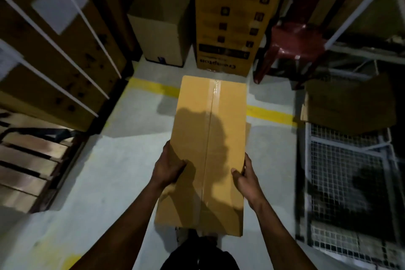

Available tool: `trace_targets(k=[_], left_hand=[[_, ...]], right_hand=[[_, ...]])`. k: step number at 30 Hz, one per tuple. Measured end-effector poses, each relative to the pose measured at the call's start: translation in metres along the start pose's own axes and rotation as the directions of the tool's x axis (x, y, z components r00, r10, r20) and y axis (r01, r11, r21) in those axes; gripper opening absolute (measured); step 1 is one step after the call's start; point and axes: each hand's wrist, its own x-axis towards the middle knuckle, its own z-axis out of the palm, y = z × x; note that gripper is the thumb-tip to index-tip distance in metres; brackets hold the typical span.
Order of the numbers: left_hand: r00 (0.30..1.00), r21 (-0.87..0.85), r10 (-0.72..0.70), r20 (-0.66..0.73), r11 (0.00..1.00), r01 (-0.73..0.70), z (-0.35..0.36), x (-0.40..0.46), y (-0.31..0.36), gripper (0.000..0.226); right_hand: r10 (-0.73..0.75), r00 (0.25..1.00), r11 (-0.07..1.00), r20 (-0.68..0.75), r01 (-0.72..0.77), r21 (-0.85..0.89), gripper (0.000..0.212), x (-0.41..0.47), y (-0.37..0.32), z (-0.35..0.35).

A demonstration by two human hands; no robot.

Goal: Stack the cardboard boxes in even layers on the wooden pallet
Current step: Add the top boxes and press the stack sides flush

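Note:
A long tan cardboard box (208,138) with clear tape down its middle seam is held out in front of me above the floor. My left hand (167,165) grips its left side and my right hand (245,178) grips its right side, thumbs on top. The wooden pallet (28,166) lies at the lower left, its slats bare where visible. A large strapped cardboard box (54,50) stands at the pallet's far end, at the upper left.
Ahead stand a plain brown carton (162,28) and a tall printed carton (232,17). A dark red plastic chair (293,44) is at the upper right. A wire mesh cage (344,171) with flattened cardboard (348,105) lines the right. A yellow floor line (269,114) crosses the grey floor.

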Motion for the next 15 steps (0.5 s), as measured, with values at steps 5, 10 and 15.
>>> trace_targets(k=[5,10,15], left_hand=[[0.992,-0.089,-0.034,-0.121,0.996,0.023,-0.048,-0.065,0.031,0.09],[0.961,-0.184,-0.053,-0.271,0.983,0.002,-0.089,-0.12,0.036,0.087],[0.902,-0.289,-0.12,-0.415,0.957,-0.006,-0.127,-0.167,0.017,0.084]], right_hand=[[-0.15,0.986,0.988,0.075,0.152,-0.029,0.066,-0.04,-0.065,0.003],[-0.164,0.965,0.981,0.204,0.18,-0.066,0.072,-0.045,-0.105,0.024],[-0.252,0.899,0.947,0.357,0.306,-0.102,0.077,-0.051,-0.158,0.071]])
